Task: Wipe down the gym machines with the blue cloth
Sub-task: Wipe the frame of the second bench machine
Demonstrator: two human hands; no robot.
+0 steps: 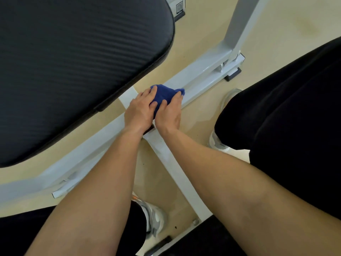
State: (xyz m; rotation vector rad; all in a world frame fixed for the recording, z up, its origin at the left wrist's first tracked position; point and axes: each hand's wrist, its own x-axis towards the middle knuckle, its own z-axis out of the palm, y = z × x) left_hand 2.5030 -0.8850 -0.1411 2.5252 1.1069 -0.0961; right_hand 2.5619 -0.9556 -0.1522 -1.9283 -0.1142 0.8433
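Both forearms are extended toward the white frame rail (199,78). On it, the blue cloth (164,96) is pressed by the left hand (140,111) and right hand (168,113), fingers curled around it.

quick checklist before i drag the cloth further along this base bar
1. Both hands on the blue cloth: ok, left hand and right hand press it together.
2. Cloth on the white base bar: ok.
3. Bar ahead free up to the upright post: ok.
4. Clearance under the black seat pad: ok, the pad sits left of the path.
5. Cloth damp or clean: cannot tell.
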